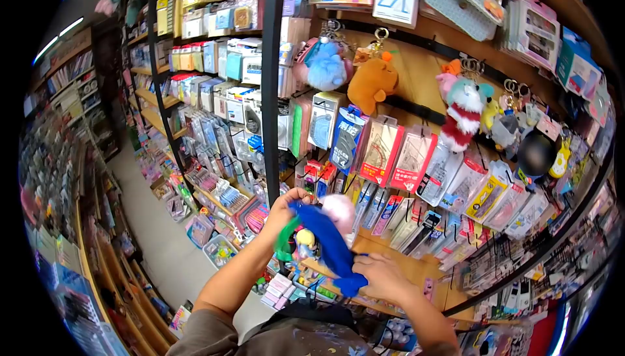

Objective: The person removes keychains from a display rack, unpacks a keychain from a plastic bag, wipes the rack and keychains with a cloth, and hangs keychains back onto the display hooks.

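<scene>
A long, fuzzy blue item point(331, 246) hangs curved between my two hands. My left hand point(286, 211) is closed at its upper end, near a pink fluffy ball point(339, 211). Below that hand hangs a green piece point(285, 239), and a small yellow-topped figure point(305, 239) shows just inside the curve. The fingers of my right hand point(381, 276) are closed on the lower end of the blue item. What lies inside my left fingers is too small to make out.
Pegboard racks carry a brown plush keychain point(374, 84), a blue plush point(327, 66) and packaged rulers point(381, 152). A black upright post point(273, 95) stands just beyond my left hand. An aisle floor point(153, 226) runs at left beside another shelf row.
</scene>
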`<state>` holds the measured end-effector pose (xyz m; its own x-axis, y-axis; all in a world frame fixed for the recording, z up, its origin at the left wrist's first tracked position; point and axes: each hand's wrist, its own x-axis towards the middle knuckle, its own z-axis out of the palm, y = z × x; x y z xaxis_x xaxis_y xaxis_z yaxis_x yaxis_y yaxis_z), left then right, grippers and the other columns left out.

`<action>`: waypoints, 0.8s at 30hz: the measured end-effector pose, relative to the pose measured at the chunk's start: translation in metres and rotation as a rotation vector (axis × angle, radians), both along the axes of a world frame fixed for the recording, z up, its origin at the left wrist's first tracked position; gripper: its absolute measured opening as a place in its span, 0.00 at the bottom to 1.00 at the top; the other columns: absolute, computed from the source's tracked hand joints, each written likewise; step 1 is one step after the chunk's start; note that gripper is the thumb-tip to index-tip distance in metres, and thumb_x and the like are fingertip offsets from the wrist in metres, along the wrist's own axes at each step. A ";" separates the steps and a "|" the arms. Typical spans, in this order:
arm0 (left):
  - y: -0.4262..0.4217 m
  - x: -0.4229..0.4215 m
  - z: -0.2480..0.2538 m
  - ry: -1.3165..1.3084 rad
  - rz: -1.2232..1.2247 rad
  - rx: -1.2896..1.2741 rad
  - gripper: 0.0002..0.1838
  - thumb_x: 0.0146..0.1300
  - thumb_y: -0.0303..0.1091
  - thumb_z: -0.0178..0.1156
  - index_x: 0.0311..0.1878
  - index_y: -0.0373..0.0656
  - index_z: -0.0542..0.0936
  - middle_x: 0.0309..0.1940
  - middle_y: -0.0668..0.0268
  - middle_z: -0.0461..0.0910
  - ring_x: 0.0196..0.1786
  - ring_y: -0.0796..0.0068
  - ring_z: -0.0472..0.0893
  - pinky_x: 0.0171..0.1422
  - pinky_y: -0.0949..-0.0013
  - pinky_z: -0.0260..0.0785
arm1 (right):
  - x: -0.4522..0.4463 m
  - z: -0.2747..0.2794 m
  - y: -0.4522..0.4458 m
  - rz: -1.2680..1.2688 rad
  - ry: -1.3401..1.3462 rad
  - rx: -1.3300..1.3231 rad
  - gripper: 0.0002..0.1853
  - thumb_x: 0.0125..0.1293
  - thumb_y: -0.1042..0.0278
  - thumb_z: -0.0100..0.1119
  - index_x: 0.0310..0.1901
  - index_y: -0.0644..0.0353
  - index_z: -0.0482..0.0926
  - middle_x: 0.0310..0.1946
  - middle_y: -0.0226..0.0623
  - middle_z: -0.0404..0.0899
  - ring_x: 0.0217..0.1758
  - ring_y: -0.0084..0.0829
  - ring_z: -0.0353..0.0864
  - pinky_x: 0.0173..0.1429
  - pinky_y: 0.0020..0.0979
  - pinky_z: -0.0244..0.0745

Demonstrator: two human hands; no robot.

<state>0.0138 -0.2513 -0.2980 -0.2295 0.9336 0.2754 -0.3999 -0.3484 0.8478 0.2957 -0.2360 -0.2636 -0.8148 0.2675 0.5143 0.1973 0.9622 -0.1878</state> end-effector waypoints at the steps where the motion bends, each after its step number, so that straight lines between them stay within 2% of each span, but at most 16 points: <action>1: -0.005 0.003 0.006 0.078 0.035 -0.056 0.04 0.61 0.31 0.56 0.33 0.42 0.72 0.32 0.71 0.76 0.33 0.83 0.74 0.37 0.80 0.66 | 0.001 -0.027 0.004 -0.019 0.011 -0.061 0.14 0.47 0.64 0.57 0.36 0.59 0.78 0.39 0.40 0.76 0.42 0.41 0.73 0.47 0.38 0.66; 2: -0.001 0.000 0.001 0.052 0.047 -0.060 0.04 0.61 0.30 0.56 0.32 0.43 0.72 0.33 0.70 0.76 0.33 0.82 0.74 0.37 0.79 0.67 | 0.001 -0.035 0.017 -0.027 0.022 -0.084 0.14 0.47 0.64 0.56 0.37 0.58 0.78 0.40 0.40 0.76 0.44 0.41 0.72 0.49 0.37 0.65; 3: 0.001 -0.004 -0.001 0.012 0.070 -0.066 0.04 0.61 0.30 0.56 0.31 0.43 0.72 0.34 0.69 0.77 0.33 0.82 0.74 0.37 0.79 0.67 | 0.010 -0.007 0.025 -0.109 0.022 -0.084 0.16 0.47 0.67 0.58 0.40 0.59 0.76 0.41 0.38 0.75 0.45 0.38 0.72 0.51 0.37 0.66; 5: -0.005 -0.008 0.003 -0.108 -0.051 0.010 0.04 0.60 0.29 0.56 0.31 0.42 0.72 0.34 0.68 0.77 0.32 0.80 0.77 0.38 0.78 0.70 | 0.051 0.043 0.013 -0.293 0.014 -0.167 0.20 0.48 0.73 0.61 0.46 0.61 0.72 0.43 0.34 0.74 0.48 0.34 0.73 0.56 0.35 0.67; 7: -0.001 -0.010 -0.003 -0.202 -0.065 -0.036 0.03 0.60 0.29 0.57 0.33 0.41 0.73 0.33 0.68 0.77 0.32 0.80 0.78 0.37 0.78 0.71 | 0.074 0.057 0.012 -0.351 0.598 -0.155 0.21 0.43 0.76 0.62 0.44 0.59 0.73 0.42 0.38 0.75 0.46 0.33 0.73 0.55 0.34 0.67; 9: -0.001 -0.005 0.001 -0.239 -0.062 -0.062 0.05 0.60 0.30 0.57 0.36 0.40 0.74 0.32 0.68 0.77 0.31 0.81 0.78 0.36 0.79 0.72 | 0.097 0.058 0.015 -0.446 1.325 -0.018 0.18 0.48 0.76 0.61 0.44 0.63 0.73 0.43 0.40 0.76 0.47 0.30 0.73 0.55 0.32 0.67; 10: 0.000 -0.006 0.000 -0.250 -0.085 -0.056 0.06 0.60 0.31 0.57 0.37 0.40 0.74 0.32 0.68 0.77 0.32 0.81 0.78 0.36 0.78 0.72 | 0.127 0.045 0.016 -0.608 1.321 0.177 0.18 0.52 0.71 0.60 0.46 0.63 0.72 0.46 0.40 0.74 0.49 0.30 0.72 0.55 0.33 0.67; 12: 0.003 -0.004 -0.003 -0.253 -0.100 -0.066 0.07 0.60 0.31 0.57 0.38 0.39 0.73 0.31 0.69 0.77 0.31 0.81 0.78 0.35 0.78 0.73 | 0.140 0.034 0.013 -0.749 1.347 0.429 0.20 0.59 0.63 0.55 0.50 0.64 0.71 0.50 0.41 0.73 0.51 0.31 0.71 0.56 0.34 0.66; 14: 0.009 0.002 -0.004 -0.322 -0.166 -0.055 0.07 0.60 0.31 0.57 0.39 0.39 0.73 0.31 0.69 0.76 0.31 0.81 0.78 0.35 0.78 0.72 | 0.106 0.030 0.011 -0.676 1.216 0.491 0.18 0.54 0.64 0.56 0.47 0.62 0.73 0.47 0.41 0.74 0.50 0.33 0.72 0.56 0.35 0.66; 15: 0.010 0.005 -0.006 -0.357 -0.198 -0.052 0.08 0.60 0.31 0.57 0.39 0.39 0.73 0.31 0.69 0.76 0.30 0.81 0.77 0.34 0.78 0.72 | 0.078 0.025 0.011 -0.542 1.005 0.410 0.18 0.52 0.64 0.57 0.45 0.61 0.74 0.46 0.41 0.74 0.50 0.35 0.72 0.55 0.36 0.66; 17: 0.021 0.004 -0.014 -0.359 -0.327 -0.008 0.10 0.60 0.32 0.58 0.42 0.39 0.72 0.31 0.70 0.75 0.32 0.81 0.77 0.38 0.78 0.72 | 0.010 -0.004 0.022 -0.168 -0.037 0.035 0.16 0.48 0.65 0.58 0.41 0.59 0.76 0.43 0.41 0.75 0.49 0.37 0.73 0.54 0.37 0.66; 18: 0.010 0.013 -0.003 -0.318 -0.224 -0.039 0.11 0.57 0.34 0.60 0.38 0.41 0.71 0.28 0.68 0.73 0.30 0.76 0.76 0.37 0.71 0.71 | -0.001 -0.058 0.035 -0.160 -0.369 -0.041 0.16 0.46 0.65 0.58 0.39 0.58 0.77 0.42 0.41 0.76 0.48 0.38 0.73 0.54 0.37 0.66; 19: 0.004 0.021 0.011 -0.264 -0.130 -0.055 0.12 0.55 0.37 0.61 0.35 0.43 0.69 0.25 0.67 0.71 0.28 0.72 0.75 0.35 0.64 0.71 | 0.002 -0.086 0.045 -0.170 -0.440 -0.092 0.15 0.44 0.66 0.59 0.37 0.57 0.78 0.41 0.41 0.76 0.48 0.40 0.73 0.53 0.38 0.66; 20: 0.004 0.013 -0.002 -0.192 -0.126 0.001 0.15 0.53 0.39 0.64 0.35 0.44 0.69 0.26 0.68 0.71 0.29 0.73 0.75 0.36 0.69 0.71 | 0.014 -0.063 0.039 -0.234 -0.267 -0.223 0.17 0.41 0.66 0.61 0.37 0.57 0.79 0.40 0.41 0.77 0.49 0.37 0.72 0.54 0.37 0.64; 21: -0.003 0.010 0.008 -0.140 -0.154 -0.007 0.12 0.55 0.37 0.62 0.35 0.44 0.70 0.30 0.68 0.73 0.31 0.74 0.76 0.38 0.72 0.70 | 0.031 -0.047 0.041 -0.280 -0.109 -0.353 0.19 0.38 0.65 0.64 0.36 0.56 0.79 0.40 0.41 0.77 0.50 0.34 0.72 0.56 0.36 0.63; 24: -0.007 -0.004 -0.009 0.003 -0.156 -0.042 0.06 0.59 0.31 0.58 0.32 0.43 0.71 0.36 0.69 0.74 0.37 0.78 0.74 0.44 0.75 0.67 | 0.084 -0.029 0.064 -0.390 0.234 -0.276 0.26 0.39 0.66 0.63 0.45 0.59 0.73 0.45 0.43 0.73 0.48 0.39 0.73 0.54 0.38 0.67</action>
<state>0.0095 -0.2578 -0.3069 -0.0797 0.9685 0.2360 -0.4435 -0.2464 0.8617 0.3794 -0.1723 -0.2924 -0.5003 0.6785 0.5380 0.4529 0.7346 -0.5052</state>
